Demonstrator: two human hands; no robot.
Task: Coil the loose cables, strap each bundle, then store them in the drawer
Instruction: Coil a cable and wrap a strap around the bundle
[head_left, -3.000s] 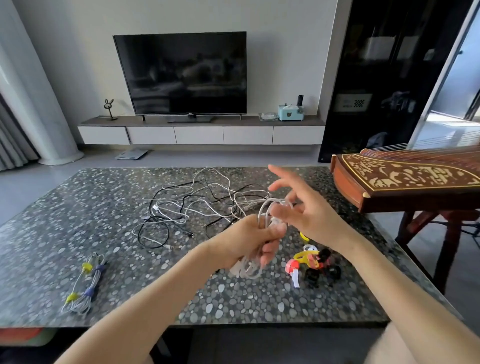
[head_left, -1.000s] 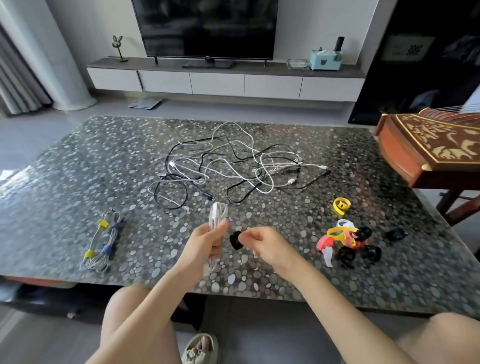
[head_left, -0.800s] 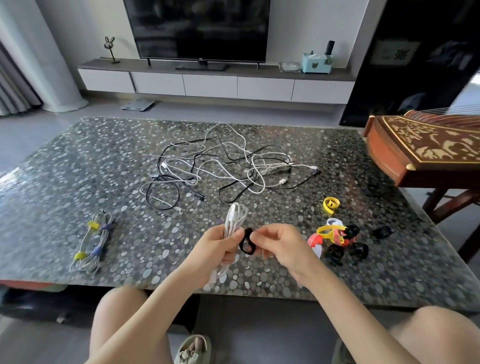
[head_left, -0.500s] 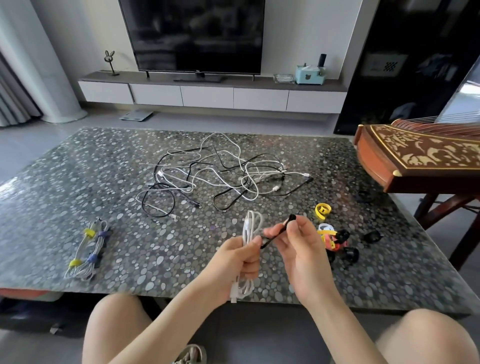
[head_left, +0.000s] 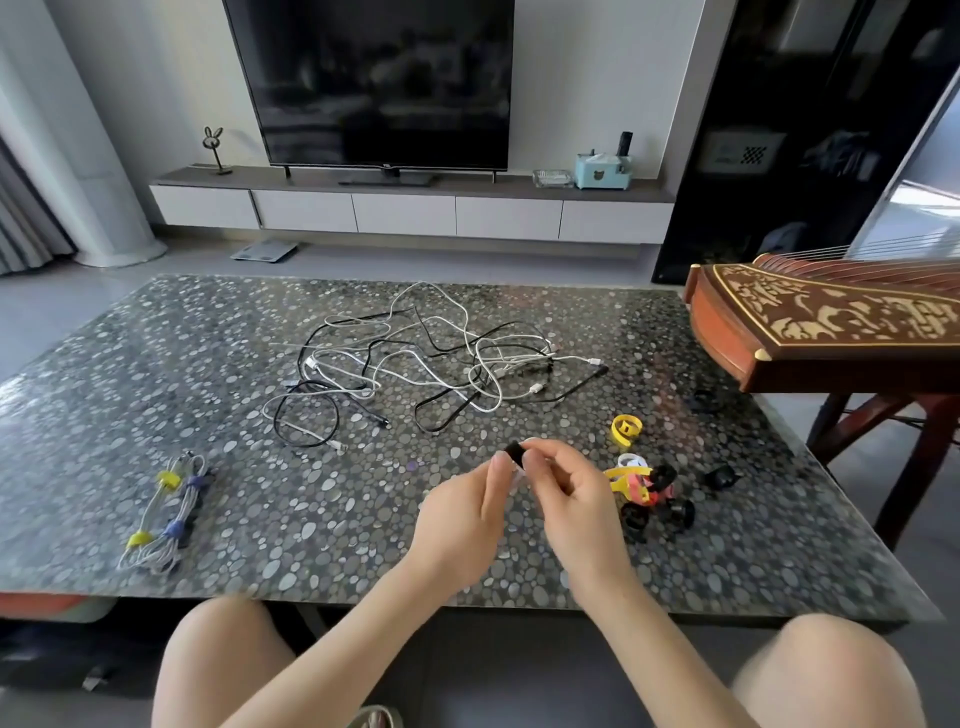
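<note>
Above pebbled surface (head_left: 208, 364), near tangled cables (head_left: 415, 358), pinching black strap (head_left: 514, 450) between left hand (head_left: 457, 519) and right hand (head_left: 571, 499), both hands curled close.

I am sitting in the living room of a home. Ahead of me a large flat television (head_left: 371, 78) stands on a long, low wall-hung media cabinet (head_left: 405, 213) with white drawer fronts, which also carries a small rabbit figurine (head_left: 212, 148) and a pale blue tissue box (head_left: 602, 171). A bathroom scale (head_left: 264, 251) lies on the grey floor below it, and grey curtains (head_left: 26, 223) hang at the left. I face a pebble-patterned coffee table (head_left: 156, 364), with a carved wooden zither (head_left: 831, 322) on its stand just beside it.
</note>
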